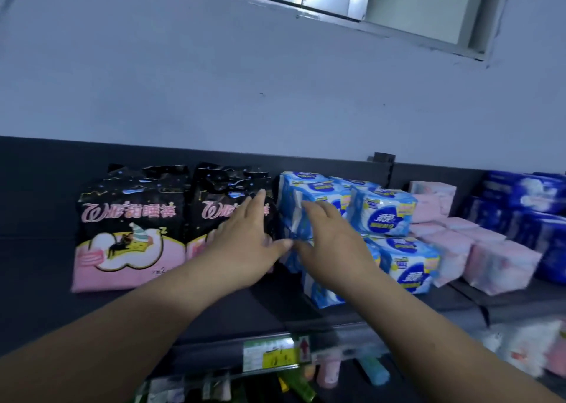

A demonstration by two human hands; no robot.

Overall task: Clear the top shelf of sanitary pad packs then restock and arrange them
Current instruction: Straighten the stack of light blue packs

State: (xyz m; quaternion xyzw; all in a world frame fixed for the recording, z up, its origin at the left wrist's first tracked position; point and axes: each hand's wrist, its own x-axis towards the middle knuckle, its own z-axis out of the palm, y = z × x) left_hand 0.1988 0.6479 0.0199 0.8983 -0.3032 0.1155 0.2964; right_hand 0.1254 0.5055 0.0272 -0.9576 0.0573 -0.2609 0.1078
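Both sets of fingers were spread flat and gripped nothing: the left hand [245, 243] lay on a black pack [226, 216], the right hand [330, 243] on the blue packs [309, 219] mid-shelf. With packs lining the top shelf [39, 268] toward its right end and only the left end bare, restocking looked mostly done, arranging left.

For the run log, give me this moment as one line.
left hand open on black-pink pack | right hand open on blue packs | top shelf stocked

Top shelf [46, 265], left to right: two upright night-pant packs [128, 228] side by side, stacked pad packs [382, 216] beside them, smaller packs [477, 249], further stacked packs [533, 216] far right, price tag [271, 355] on front edge.
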